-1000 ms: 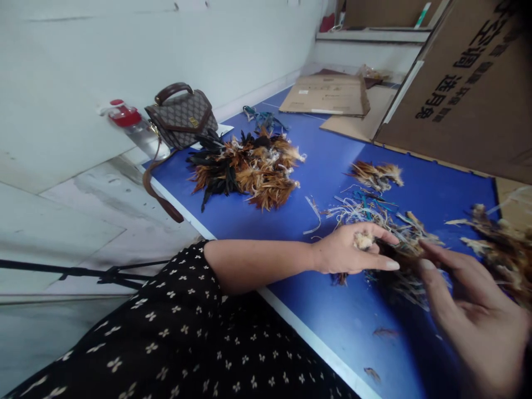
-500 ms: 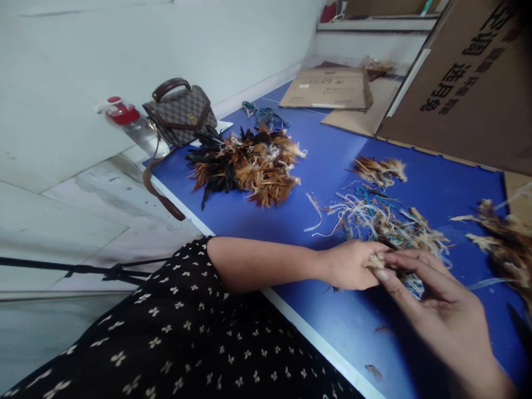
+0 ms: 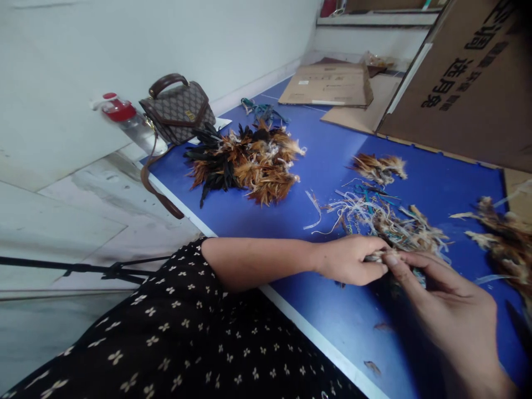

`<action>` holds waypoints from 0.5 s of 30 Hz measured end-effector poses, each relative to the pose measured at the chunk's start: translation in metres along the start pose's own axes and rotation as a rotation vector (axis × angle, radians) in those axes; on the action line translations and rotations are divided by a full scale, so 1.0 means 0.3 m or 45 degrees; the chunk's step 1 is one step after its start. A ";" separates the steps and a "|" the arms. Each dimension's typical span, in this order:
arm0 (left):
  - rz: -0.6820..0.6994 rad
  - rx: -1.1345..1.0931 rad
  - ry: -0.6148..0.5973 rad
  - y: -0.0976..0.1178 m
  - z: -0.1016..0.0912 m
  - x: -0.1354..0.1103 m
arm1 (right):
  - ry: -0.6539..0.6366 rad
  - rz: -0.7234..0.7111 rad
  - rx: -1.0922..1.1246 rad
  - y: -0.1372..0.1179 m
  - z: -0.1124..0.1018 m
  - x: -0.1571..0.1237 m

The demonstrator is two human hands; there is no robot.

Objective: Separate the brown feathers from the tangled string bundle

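Note:
My left hand (image 3: 352, 258) is closed around a small feather bunch (image 3: 377, 257), of which only a pale, quill-like end shows between thumb and fingers. Thumb and forefinger of my right hand (image 3: 451, 293) pinch the tip of the same bunch, fingertips close against the left hand. Both hands are above the blue table (image 3: 332, 316). Just beyond them lies a tangled pile of white and teal strings (image 3: 357, 210) mixed with tan feather scraps (image 3: 424, 233). Part of the bunch is hidden by my fingers.
Brown and black feather bundles (image 3: 253, 166) lie at the left, near a handbag (image 3: 183, 113) and a red-capped bottle (image 3: 133, 124). A smaller feather clump (image 3: 380, 168) sits farther back. More feathers (image 3: 507, 249) are at right. Cardboard (image 3: 469, 94) stands along the back right.
My left thumb has come forward along the feather bunch, and the pale end has turned to point rightward. The right hand has shifted slightly right, still pinching.

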State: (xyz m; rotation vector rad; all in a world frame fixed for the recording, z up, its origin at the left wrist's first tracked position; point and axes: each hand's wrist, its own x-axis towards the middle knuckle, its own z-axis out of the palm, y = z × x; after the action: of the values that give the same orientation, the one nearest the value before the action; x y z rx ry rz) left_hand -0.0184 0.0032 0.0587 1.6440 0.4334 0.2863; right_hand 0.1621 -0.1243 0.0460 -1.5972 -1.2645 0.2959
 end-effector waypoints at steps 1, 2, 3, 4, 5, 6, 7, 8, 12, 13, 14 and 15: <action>-0.027 0.005 -0.027 0.008 -0.008 -0.003 | 0.013 -0.019 -0.007 0.004 -0.002 0.005; -0.052 0.034 -0.052 0.013 -0.014 -0.004 | 0.012 -0.037 -0.016 0.008 -0.003 0.009; -0.073 0.072 -0.073 0.016 -0.019 -0.005 | 0.003 -0.054 -0.022 0.011 -0.004 0.013; -0.090 0.103 -0.088 0.017 -0.022 -0.004 | -0.012 -0.073 -0.025 0.013 -0.004 0.015; -0.102 0.117 -0.100 0.015 -0.023 -0.001 | -0.032 -0.094 -0.025 0.013 -0.004 0.018; -0.109 0.111 -0.113 0.011 -0.023 0.002 | -0.050 -0.121 -0.023 0.014 -0.005 0.019; -0.109 0.086 -0.125 0.005 -0.022 0.005 | -0.070 -0.154 -0.022 0.014 -0.007 0.021; -0.105 0.055 -0.142 -0.002 -0.020 0.009 | -0.092 -0.189 -0.025 0.013 -0.011 0.022; -0.098 -0.028 -0.211 -0.030 -0.001 0.021 | -0.230 -0.292 -0.092 0.016 -0.039 0.022; -0.101 -0.051 -0.218 -0.037 0.006 0.022 | -0.237 -0.286 -0.107 0.019 -0.049 0.020; -0.102 -0.076 -0.221 -0.044 0.015 0.022 | -0.208 -0.261 -0.122 0.024 -0.061 0.017; -0.097 -0.097 -0.223 -0.050 0.024 0.022 | -0.149 -0.217 -0.143 0.034 -0.075 0.014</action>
State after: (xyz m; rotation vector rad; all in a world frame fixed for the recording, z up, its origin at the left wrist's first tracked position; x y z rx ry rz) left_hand -0.0110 0.0009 0.0424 1.5597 0.3471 0.0997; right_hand 0.1856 -0.1325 0.0490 -1.5725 -1.5209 0.2169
